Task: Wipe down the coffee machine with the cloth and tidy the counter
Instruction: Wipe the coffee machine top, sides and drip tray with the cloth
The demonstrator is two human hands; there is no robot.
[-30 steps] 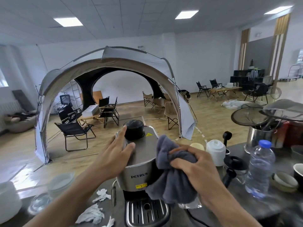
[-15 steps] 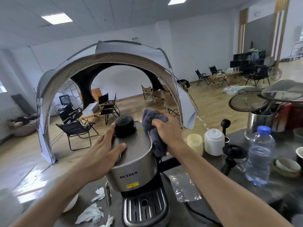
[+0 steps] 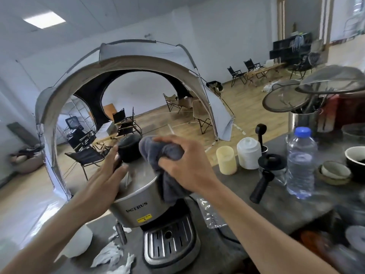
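Right hand (image 3: 185, 167): fingers curled tight around grey cloth (image 3: 164, 155), pressing it on top right of coffee machine (image 3: 146, 206); cloth tail hangs down machine's right side. Left hand (image 3: 104, 184): flat, fingers spread, gripping nothing, braced on machine's top left beside black knob (image 3: 129, 148). Machine on grey counter (image 3: 276, 204). Crumpled tissues (image 3: 110, 254) at lower left; water bottle (image 3: 301, 165) well right.
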